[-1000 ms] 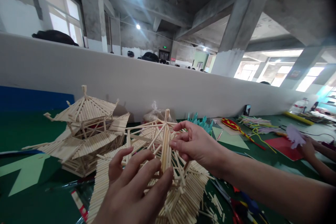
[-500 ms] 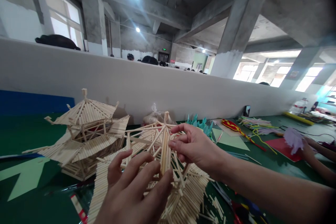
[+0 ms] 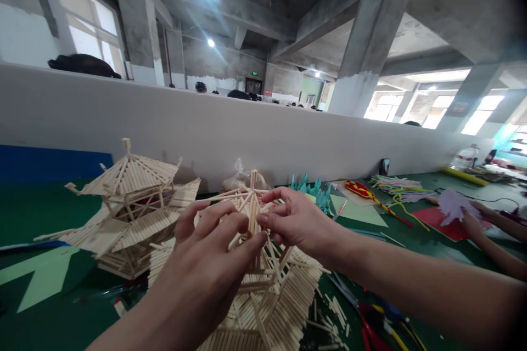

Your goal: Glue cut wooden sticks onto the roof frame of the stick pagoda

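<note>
A half-built pagoda model of thin wooden sticks (image 3: 269, 315) stands in front of me, its upper roof frame of bare rafters meeting at a central post (image 3: 254, 178). My left hand (image 3: 218, 247) reaches over the near left side of the frame. Its thumb and index finger close around a rafter stick (image 3: 252, 214) sloping down from the peak. On the other side, my right hand (image 3: 298, 216) is pinched at the same rafter, just below the peak, thumb against the wood. The fingers partly hide the rafters.
Left stands a second stick pagoda (image 3: 140, 192) with covered roofs. Scissors (image 3: 346, 290) and cut stick pieces (image 3: 335, 310) lie at right. Behind are a teal paper piece (image 3: 313, 192) and a white partition (image 3: 197, 126). Far right, another person's hands hold purple material (image 3: 453, 208).
My left hand has moved up and forward, from the rafter's lower end to nearer the peak. My right hand stays by the peak. The view has shifted slightly.
</note>
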{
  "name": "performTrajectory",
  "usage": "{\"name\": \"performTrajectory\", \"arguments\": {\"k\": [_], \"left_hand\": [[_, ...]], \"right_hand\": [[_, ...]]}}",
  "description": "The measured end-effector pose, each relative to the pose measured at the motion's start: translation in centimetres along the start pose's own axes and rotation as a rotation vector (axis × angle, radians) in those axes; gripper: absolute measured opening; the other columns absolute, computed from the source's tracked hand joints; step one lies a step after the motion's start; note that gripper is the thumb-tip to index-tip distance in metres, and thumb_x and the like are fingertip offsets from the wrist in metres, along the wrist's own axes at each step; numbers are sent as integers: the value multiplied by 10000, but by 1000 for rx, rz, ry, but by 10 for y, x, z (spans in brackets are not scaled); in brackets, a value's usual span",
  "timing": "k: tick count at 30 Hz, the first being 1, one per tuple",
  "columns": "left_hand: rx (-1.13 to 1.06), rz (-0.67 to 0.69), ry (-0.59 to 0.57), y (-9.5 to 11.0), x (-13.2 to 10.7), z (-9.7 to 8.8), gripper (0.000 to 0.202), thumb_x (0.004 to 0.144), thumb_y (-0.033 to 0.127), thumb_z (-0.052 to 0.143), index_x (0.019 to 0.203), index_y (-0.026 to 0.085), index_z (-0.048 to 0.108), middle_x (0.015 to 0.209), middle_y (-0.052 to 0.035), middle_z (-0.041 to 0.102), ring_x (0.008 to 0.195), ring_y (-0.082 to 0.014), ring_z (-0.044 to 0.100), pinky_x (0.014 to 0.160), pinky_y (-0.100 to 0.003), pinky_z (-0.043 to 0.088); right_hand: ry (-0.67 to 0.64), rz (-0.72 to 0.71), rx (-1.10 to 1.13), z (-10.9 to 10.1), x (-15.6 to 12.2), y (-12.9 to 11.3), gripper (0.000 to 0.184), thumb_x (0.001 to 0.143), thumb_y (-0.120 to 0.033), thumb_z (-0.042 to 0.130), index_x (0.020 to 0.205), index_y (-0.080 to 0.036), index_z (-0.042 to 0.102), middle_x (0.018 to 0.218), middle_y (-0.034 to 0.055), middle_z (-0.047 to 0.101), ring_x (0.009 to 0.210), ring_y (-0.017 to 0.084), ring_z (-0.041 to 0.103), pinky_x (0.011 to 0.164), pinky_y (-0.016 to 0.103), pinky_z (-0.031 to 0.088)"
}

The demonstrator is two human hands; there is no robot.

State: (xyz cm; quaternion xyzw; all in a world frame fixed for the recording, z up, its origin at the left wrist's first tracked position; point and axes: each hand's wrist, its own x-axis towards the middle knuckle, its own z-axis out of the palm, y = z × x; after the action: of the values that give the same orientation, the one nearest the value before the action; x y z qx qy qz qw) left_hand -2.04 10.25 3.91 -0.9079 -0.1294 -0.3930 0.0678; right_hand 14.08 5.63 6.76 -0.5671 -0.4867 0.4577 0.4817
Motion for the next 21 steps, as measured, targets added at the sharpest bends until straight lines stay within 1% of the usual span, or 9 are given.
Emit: {"name": "performTrajectory", "arguments": {"k": [3,6,9,11,15,18,21], "left_hand": [[23,18,-16,-3,3,0,200,802,148,449,869,245,611,858,-34,589,933,-246,457,850,-477,263],[74,66,-48,-4,5,-1,168,777,121,496,855,228,599,913,-41,589,982,-249,443,883,-481,243],[100,143,-71,-4,7,-1,177,768,105,517,852,241,593,954,-27,587,1001,-234,440,915,-478,225],[103,167,-76,-5,7,-2,171,767,110,528,841,250,592,947,-18,587,999,-229,441,917,-474,229],[83,179,-76,-7,9,-2,155,773,111,522,831,237,591,922,-27,592,995,-231,445,917,-476,229],[69,184,-82,-7,9,-1,150,785,112,512,824,236,587,909,-16,592,977,-217,453,929,-471,211],[35,176,-87,-8,9,1,122,791,132,516,818,231,582,896,-11,579,962,-212,454,915,-453,238]], "right_hand": [[-6,5,-3,0,-1,-2,266,745,-204,590,946,-154,422,542,-58,497,443,49,447,414,161,304],[-8,3,5,1,-2,-4,255,737,-183,590,928,-159,422,532,-60,494,437,55,446,409,166,304],[-6,1,14,1,-2,-3,257,727,-140,585,920,-157,418,527,-63,491,432,52,446,404,162,297],[-15,-7,22,1,-1,-2,260,727,-140,585,923,-154,414,531,-63,493,428,47,444,405,159,299],[-25,-19,30,-1,0,-1,257,736,-174,588,924,-153,413,547,-61,499,427,42,444,408,159,304],[-20,-14,28,-1,0,0,259,739,-182,591,927,-156,414,550,-63,497,430,44,447,414,162,311],[-17,-5,22,0,0,0,277,731,-186,603,933,-163,415,555,-62,503,431,51,451,417,170,320]]}}
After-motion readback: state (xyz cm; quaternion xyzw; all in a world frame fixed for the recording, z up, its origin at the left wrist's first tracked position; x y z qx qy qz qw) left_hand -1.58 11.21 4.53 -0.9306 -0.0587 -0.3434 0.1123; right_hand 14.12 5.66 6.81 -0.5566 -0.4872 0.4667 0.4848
